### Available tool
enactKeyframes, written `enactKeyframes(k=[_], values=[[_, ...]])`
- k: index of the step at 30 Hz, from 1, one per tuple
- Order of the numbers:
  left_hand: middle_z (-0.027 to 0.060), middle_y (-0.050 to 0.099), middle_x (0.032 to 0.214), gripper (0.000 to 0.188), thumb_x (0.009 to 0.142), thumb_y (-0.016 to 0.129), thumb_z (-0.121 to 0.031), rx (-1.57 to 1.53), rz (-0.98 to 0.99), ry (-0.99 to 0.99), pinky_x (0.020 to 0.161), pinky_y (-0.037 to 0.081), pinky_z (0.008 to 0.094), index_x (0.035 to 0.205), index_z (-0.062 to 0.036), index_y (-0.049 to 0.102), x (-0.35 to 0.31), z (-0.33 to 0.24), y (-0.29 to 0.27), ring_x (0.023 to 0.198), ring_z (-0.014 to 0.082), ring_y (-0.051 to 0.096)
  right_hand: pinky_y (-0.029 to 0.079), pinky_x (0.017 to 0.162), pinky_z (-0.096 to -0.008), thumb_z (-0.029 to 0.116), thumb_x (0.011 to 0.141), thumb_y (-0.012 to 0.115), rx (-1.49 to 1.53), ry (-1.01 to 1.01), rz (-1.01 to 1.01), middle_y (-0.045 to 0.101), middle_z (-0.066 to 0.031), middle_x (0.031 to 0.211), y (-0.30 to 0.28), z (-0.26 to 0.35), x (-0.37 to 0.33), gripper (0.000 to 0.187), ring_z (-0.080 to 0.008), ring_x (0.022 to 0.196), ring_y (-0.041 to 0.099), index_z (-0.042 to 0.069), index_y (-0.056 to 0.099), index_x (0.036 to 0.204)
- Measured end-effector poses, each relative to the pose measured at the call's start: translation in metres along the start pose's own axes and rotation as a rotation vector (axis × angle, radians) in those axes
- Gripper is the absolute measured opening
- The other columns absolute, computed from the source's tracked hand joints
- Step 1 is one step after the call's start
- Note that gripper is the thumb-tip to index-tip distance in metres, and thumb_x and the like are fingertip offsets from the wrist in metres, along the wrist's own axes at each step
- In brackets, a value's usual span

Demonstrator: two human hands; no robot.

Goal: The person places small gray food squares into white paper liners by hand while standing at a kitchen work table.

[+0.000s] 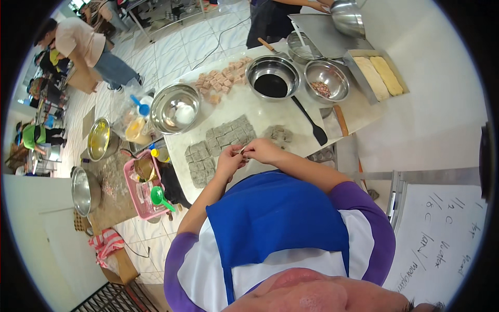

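Close in front of my blue apron, my left hand (231, 162) and my right hand (262, 151) meet at the fingertips over the near edge of the white table (171, 153). The fingers of both are closed in a pinch. A small pale sliver shows between them, too small to name. Just beyond my hands lies a block of grey dough cut into squares (228, 132), with another cut part (200, 161) to the left. Several loose grey dough pieces (278, 134) sit beyond my right hand.
Pink dough cubes (221, 79) are farther back, beside a steel bowl of white powder (175, 109), a bowl of dark filling (272, 77) and a bowl of reddish bits (326, 81). A black spatula (310, 122) lies right. A pink basket (141, 190) stands left.
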State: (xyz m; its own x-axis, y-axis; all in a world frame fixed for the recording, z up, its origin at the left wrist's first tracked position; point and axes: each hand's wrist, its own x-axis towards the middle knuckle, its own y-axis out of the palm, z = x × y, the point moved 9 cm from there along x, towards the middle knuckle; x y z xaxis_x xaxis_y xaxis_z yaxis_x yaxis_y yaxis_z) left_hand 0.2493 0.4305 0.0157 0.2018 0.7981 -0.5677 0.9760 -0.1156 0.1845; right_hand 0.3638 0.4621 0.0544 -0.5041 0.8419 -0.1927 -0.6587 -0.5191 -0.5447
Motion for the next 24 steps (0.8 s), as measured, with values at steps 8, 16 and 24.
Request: enactKeyframes(k=[8,16,24], values=[[0.0080,0.062,0.089,0.034,0.085,0.054,-0.001,-0.025,-0.030,0.004,0.059,0.054,0.0252,0.119,0.0006,0.051,-0.002,-0.006,0.009,0.072,0.0151,0.063,0.049,0.071,-0.0472,0.016,0.074,0.060,-0.335,-0.200,-0.140,0.062,-0.0137,0.082,-0.010,0.036,-0.012,0.014,-0.0354,0.080,0.061,0.010,0.069,0.083],[0.0062,0.063,0.093,0.023,0.090,0.047,-0.005,-0.043,-0.041,-0.008,0.069,0.056,0.0305,0.112,-0.0054,0.054,0.015,0.013,0.005,0.078,0.0171,0.064,0.048,0.071,-0.0473,0.017,0.072,0.060,-0.352,-0.137,-0.145,0.062,-0.0155,0.079,-0.003,0.041,-0.009,0.015,-0.0360,0.079,0.060,0.007,0.067,0.079],[0.0082,0.062,0.088,0.026,0.088,0.050,-0.003,-0.116,-0.062,-0.024,0.061,0.056,0.0293,0.114,-0.0017,0.053,0.012,0.008,0.007,0.073,0.0166,0.063,0.048,0.074,-0.0454,0.014,0.073,0.060,-0.336,-0.159,-0.137,0.062,-0.0145,0.082,0.000,0.032,-0.002,0.013,-0.0352,0.083,0.059,0.006,0.067,0.080]])
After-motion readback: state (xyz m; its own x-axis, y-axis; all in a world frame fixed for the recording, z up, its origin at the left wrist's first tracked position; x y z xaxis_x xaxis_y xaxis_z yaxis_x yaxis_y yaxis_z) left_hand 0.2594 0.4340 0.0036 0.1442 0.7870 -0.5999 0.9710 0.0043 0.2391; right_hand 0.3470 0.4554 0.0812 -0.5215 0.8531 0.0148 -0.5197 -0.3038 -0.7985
